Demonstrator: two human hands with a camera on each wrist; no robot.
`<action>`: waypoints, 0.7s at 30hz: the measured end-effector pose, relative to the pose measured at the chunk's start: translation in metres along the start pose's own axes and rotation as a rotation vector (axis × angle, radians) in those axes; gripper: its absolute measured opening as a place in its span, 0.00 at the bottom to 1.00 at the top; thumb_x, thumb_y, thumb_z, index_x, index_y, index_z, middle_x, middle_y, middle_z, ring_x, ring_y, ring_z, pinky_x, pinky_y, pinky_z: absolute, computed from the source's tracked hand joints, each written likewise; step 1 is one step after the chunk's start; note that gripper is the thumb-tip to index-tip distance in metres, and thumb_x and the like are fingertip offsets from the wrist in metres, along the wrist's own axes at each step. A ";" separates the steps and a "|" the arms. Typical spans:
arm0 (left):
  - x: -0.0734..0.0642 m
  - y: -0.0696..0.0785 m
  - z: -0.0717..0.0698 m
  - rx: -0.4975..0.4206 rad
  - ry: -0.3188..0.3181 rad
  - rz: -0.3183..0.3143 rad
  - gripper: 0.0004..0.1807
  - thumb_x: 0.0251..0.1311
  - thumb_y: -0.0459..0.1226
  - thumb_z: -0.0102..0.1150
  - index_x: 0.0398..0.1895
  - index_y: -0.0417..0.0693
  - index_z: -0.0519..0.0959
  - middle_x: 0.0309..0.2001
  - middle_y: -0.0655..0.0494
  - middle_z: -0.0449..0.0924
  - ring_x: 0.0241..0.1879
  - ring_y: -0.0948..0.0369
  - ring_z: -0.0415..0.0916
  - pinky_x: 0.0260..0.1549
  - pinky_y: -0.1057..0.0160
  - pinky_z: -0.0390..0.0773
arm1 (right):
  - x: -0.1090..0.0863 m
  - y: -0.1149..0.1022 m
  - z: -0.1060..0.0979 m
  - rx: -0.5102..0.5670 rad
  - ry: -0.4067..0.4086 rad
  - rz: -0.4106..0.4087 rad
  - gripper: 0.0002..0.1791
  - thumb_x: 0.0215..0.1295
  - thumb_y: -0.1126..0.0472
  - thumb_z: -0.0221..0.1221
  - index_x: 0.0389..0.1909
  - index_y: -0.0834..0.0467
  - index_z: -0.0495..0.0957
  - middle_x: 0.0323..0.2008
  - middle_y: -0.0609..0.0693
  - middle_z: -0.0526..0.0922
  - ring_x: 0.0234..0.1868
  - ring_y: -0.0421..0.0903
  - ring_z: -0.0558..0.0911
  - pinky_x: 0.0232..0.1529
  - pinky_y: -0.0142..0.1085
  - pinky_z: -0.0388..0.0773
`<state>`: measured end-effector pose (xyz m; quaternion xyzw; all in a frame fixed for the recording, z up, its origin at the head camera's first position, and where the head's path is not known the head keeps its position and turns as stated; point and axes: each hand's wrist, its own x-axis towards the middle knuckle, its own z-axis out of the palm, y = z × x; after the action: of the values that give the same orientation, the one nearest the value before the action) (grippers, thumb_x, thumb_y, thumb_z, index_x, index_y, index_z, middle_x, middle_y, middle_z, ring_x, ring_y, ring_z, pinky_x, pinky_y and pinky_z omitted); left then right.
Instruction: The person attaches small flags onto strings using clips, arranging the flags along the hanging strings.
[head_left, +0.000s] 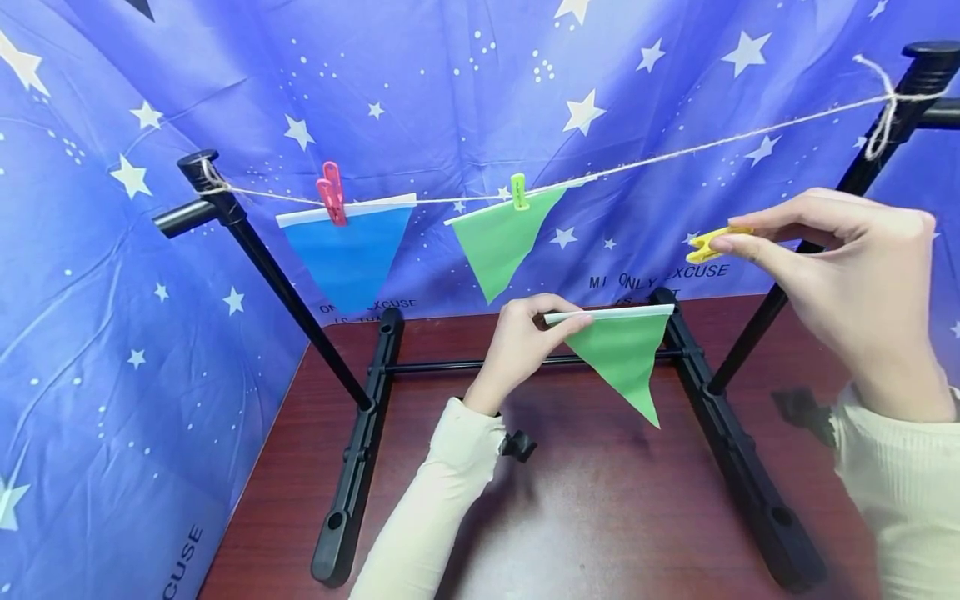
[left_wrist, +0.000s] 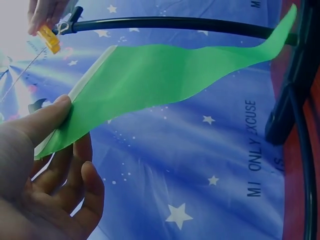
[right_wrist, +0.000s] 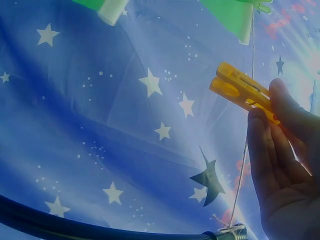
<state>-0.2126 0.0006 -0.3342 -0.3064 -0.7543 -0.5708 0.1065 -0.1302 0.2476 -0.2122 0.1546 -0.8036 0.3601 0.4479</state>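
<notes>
My left hand (head_left: 525, 337) pinches the white-edged left corner of a green triangular pennant (head_left: 626, 350), which hangs below the string with its tip down. In the left wrist view the thumb lies over the white edge of the same pennant (left_wrist: 150, 75). Higher up at the right, my right hand (head_left: 862, 283) pinches a yellow clothespin (head_left: 708, 245) between thumb and fingertips. The clothespin (right_wrist: 242, 90) points away from the hand, apart from the string (head_left: 690, 152). A blue pennant (head_left: 348, 258) hangs there by a red clothespin (head_left: 332, 196), and another green pennant (head_left: 506, 237) by a green clothespin (head_left: 519, 192).
The string is tied between a left post (head_left: 285, 292) and a right post (head_left: 810, 233) of a black stand. Its feet (head_left: 352, 483) rest on a reddish-brown table (head_left: 570, 533). A blue star-patterned cloth (head_left: 247, 75) hangs behind and at the left.
</notes>
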 end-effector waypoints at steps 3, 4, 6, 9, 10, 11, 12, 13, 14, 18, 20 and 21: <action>0.003 0.003 0.001 0.000 0.004 0.011 0.07 0.57 0.45 0.71 0.33 0.53 0.89 0.31 0.63 0.86 0.18 0.66 0.65 0.18 0.69 0.66 | 0.005 -0.002 0.000 0.010 0.003 -0.012 0.08 0.45 0.72 0.76 0.29 0.62 0.89 0.29 0.38 0.88 0.25 0.26 0.79 0.25 0.18 0.65; 0.004 0.004 0.001 0.000 0.004 0.014 0.07 0.57 0.45 0.71 0.33 0.53 0.89 0.31 0.63 0.86 0.18 0.66 0.65 0.18 0.69 0.66 | 0.007 -0.002 0.000 0.010 0.004 -0.016 0.08 0.45 0.72 0.76 0.29 0.62 0.89 0.29 0.40 0.89 0.25 0.26 0.79 0.26 0.18 0.66; 0.007 0.006 0.001 0.002 0.007 0.024 0.07 0.57 0.44 0.71 0.33 0.52 0.89 0.31 0.63 0.86 0.18 0.66 0.65 0.18 0.69 0.66 | 0.010 -0.004 -0.001 -0.002 0.004 -0.018 0.08 0.46 0.71 0.76 0.30 0.61 0.90 0.30 0.42 0.89 0.25 0.26 0.79 0.26 0.18 0.66; 0.011 0.011 0.002 -0.002 0.002 0.034 0.07 0.58 0.43 0.71 0.34 0.52 0.89 0.31 0.63 0.86 0.18 0.66 0.64 0.18 0.69 0.64 | 0.015 -0.008 -0.003 -0.016 0.009 -0.015 0.08 0.48 0.69 0.75 0.31 0.60 0.90 0.30 0.37 0.88 0.22 0.27 0.74 0.21 0.19 0.61; 0.012 0.013 0.002 -0.001 0.002 0.035 0.07 0.58 0.43 0.71 0.35 0.52 0.89 0.32 0.63 0.86 0.18 0.66 0.64 0.19 0.69 0.64 | 0.016 -0.009 -0.004 -0.015 0.011 -0.014 0.08 0.48 0.68 0.75 0.31 0.60 0.90 0.30 0.35 0.88 0.21 0.27 0.73 0.20 0.20 0.59; 0.014 0.014 0.002 -0.005 0.003 0.035 0.07 0.58 0.43 0.71 0.35 0.51 0.89 0.32 0.63 0.86 0.18 0.66 0.64 0.19 0.69 0.64 | 0.018 -0.010 -0.004 -0.001 0.014 -0.008 0.08 0.48 0.68 0.75 0.32 0.61 0.90 0.31 0.37 0.88 0.21 0.28 0.73 0.19 0.21 0.58; 0.015 0.016 0.002 -0.008 0.002 0.033 0.07 0.58 0.43 0.71 0.35 0.51 0.89 0.32 0.62 0.86 0.18 0.66 0.64 0.19 0.69 0.65 | 0.019 -0.011 -0.005 0.021 0.017 0.000 0.08 0.48 0.69 0.75 0.32 0.62 0.90 0.31 0.40 0.89 0.21 0.29 0.74 0.19 0.22 0.58; 0.017 0.017 0.002 -0.012 0.002 0.032 0.07 0.58 0.42 0.71 0.36 0.51 0.89 0.33 0.62 0.86 0.19 0.66 0.64 0.19 0.69 0.65 | 0.020 -0.012 -0.006 0.038 0.021 0.005 0.08 0.48 0.69 0.75 0.32 0.63 0.89 0.31 0.43 0.89 0.21 0.29 0.74 0.19 0.22 0.58; 0.018 0.018 0.002 -0.015 0.001 0.032 0.07 0.58 0.42 0.71 0.36 0.50 0.89 0.33 0.62 0.87 0.19 0.67 0.64 0.20 0.70 0.65 | 0.021 -0.013 -0.006 0.057 0.026 0.008 0.09 0.48 0.70 0.75 0.32 0.64 0.89 0.32 0.47 0.90 0.21 0.30 0.76 0.19 0.22 0.58; 0.023 0.024 0.003 0.001 0.000 0.043 0.08 0.58 0.42 0.71 0.37 0.49 0.89 0.35 0.61 0.87 0.20 0.68 0.67 0.21 0.70 0.68 | 0.026 -0.011 -0.008 0.131 0.044 0.007 0.09 0.48 0.73 0.74 0.33 0.69 0.88 0.34 0.57 0.89 0.28 0.32 0.82 0.27 0.20 0.68; 0.025 0.026 0.003 0.013 -0.001 0.054 0.08 0.58 0.42 0.70 0.38 0.49 0.89 0.35 0.60 0.87 0.21 0.68 0.68 0.22 0.70 0.69 | 0.030 -0.010 -0.008 0.143 0.050 -0.013 0.10 0.48 0.74 0.74 0.33 0.70 0.87 0.34 0.56 0.89 0.31 0.34 0.83 0.31 0.19 0.72; 0.026 0.027 0.003 0.020 -0.002 0.058 0.08 0.59 0.42 0.70 0.38 0.49 0.89 0.35 0.61 0.87 0.21 0.68 0.68 0.23 0.71 0.69 | 0.031 -0.009 -0.008 0.146 0.052 -0.024 0.10 0.48 0.74 0.74 0.33 0.71 0.87 0.34 0.55 0.89 0.32 0.34 0.84 0.34 0.19 0.73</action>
<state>-0.2166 0.0161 -0.3000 -0.3276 -0.7509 -0.5596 0.1254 -0.1370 0.2495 -0.1794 0.1869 -0.7616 0.4162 0.4603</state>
